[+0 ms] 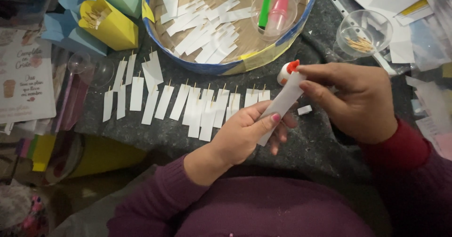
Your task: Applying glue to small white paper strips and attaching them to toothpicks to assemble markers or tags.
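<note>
My left hand pinches the lower end of a white paper strip; my right hand clamps its top beside the glue bottle. Glue could smear my fingers, or the strip could buckle if I squeeze harder.

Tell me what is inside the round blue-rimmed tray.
The round tray holds a heap of loose white paper strips, clear plastic cups, a green stick and a pink-capped bottle. Whatever lies beneath the strips is covered.
</note>
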